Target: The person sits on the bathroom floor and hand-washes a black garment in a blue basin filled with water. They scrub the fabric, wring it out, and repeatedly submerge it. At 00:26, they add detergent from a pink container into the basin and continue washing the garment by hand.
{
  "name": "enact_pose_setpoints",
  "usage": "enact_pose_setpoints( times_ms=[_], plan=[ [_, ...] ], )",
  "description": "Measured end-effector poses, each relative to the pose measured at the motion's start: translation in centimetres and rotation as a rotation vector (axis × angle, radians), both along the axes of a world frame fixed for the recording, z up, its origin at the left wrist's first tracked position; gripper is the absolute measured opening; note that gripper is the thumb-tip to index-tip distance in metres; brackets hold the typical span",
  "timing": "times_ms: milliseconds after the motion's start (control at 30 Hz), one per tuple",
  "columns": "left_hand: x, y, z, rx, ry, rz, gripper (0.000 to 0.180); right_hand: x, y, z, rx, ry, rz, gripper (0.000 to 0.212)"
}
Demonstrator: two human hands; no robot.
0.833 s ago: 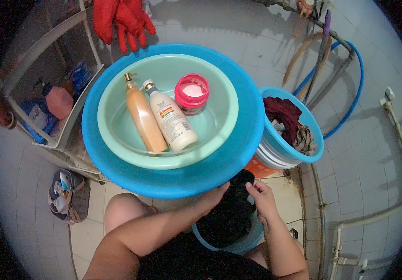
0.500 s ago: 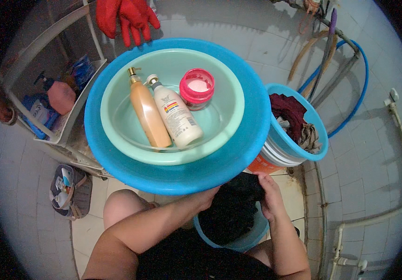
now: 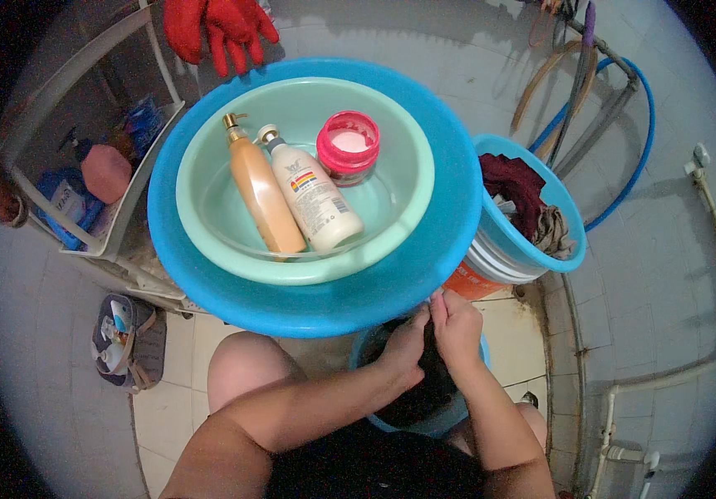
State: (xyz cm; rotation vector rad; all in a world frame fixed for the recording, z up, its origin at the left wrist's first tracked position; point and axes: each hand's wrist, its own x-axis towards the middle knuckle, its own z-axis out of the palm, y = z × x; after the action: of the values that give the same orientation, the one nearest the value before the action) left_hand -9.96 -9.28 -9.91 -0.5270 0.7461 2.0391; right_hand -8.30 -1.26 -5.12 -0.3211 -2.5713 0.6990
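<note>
Pinching grips on black cloth (image 3: 429,378); left hand (image 3: 403,348) and right hand (image 3: 457,331) closer together than before

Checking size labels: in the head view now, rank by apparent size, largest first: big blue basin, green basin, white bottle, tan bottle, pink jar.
1. Big blue basin
2. Green basin
3. White bottle and tan bottle: too alike to rank
4. Pink jar

Your left hand (image 3: 404,343) and right hand (image 3: 456,326), earlier apart, have now come together; the black cloth (image 3: 412,401) that spread between them shows mostly below them.
</note>
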Motion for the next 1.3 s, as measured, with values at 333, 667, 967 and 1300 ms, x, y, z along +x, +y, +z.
enact_pose_setpoints(
  times_ms=[333,667,967,1300],
  plan=[
    [-0.4,-1.2,5.4,-0.051,0.080,-0.289,0.035,1.1,4.8,-0.4,-0.222,-0.082,-0.103,0.037],
    [-4.0,-6.4,5.9,-0.043,0.411,-0.465,0.031,4.5,7.3,1.3,-0.797,-0.497,0.300,0.011],
    [-4.1,-8.3,2.1,-0.822,1.572,-1.014,0.052,3.2,7.5,1.6,-1.103,-0.210,0.139,0.014],
    [-4.9,-7.5,3.0,-0.769,1.050,-0.442,0.028,4.0,9.5,2.0,-0.328,-0.054,0.070,0.017]
  ],
)
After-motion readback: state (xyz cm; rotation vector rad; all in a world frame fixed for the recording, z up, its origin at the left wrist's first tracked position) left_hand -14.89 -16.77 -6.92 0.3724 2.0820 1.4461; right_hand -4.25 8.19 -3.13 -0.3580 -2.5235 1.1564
